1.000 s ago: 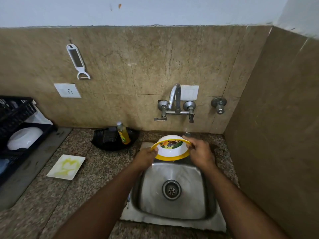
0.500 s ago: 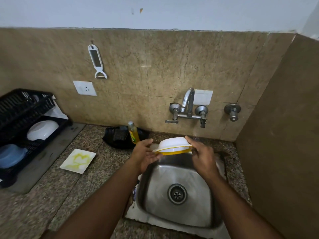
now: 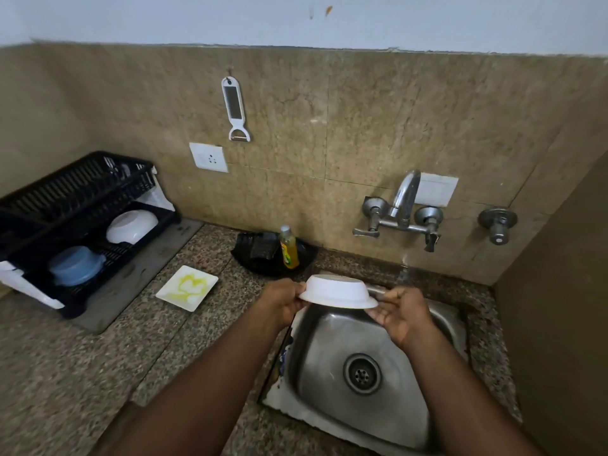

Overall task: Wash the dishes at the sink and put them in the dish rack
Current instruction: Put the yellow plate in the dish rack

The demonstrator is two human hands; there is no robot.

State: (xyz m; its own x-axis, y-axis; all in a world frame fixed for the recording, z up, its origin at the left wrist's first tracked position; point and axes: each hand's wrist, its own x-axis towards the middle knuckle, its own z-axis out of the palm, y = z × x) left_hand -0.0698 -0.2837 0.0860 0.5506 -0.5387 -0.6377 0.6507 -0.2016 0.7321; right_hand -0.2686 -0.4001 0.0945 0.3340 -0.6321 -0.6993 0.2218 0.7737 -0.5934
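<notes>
A white bowl (image 3: 339,292) hangs upside down above the back left of the steel sink (image 3: 332,340), its white underside facing up. My left hand (image 3: 283,301) grips its left rim. My right hand (image 3: 399,311) holds the right rim from below, palm turned up and fingers curled. The black dish rack (image 3: 39,205) stands at the far left on the counter and holds a white bowl (image 3: 131,227) and a blue bowl (image 3: 77,264), both turned over.
A square white plate (image 3: 187,287) smeared with yellow lies on the granite counter between rack and sink. A yellow soap bottle (image 3: 289,248) stands in a black dish (image 3: 260,251) by the wall. The tap (image 3: 403,205) sticks out above the sink. A tiled side wall closes the right.
Both hands have tipped the bowl over, from its patterned inside facing me to fully upside down. The view has swung left, so the whole rack shows.
</notes>
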